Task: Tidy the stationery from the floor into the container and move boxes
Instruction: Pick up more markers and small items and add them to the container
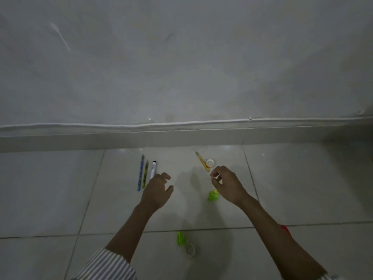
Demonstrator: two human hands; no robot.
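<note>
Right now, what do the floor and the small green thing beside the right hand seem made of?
The floor: probably glazed ceramic tile; it is glossy, mirrors light spots and shows grout lines. The green thing: likely plastic, from its bright even colour, though blur leaves this open.

Can't read any text here tbh, whatever's printed on the pens (142, 173) is way too blurry.

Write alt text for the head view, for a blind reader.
A left hand and right hand reach over a tiled floor by a wall. Three pens lie beside the left; a yellow tool, tape roll and green piece near the right.
</note>
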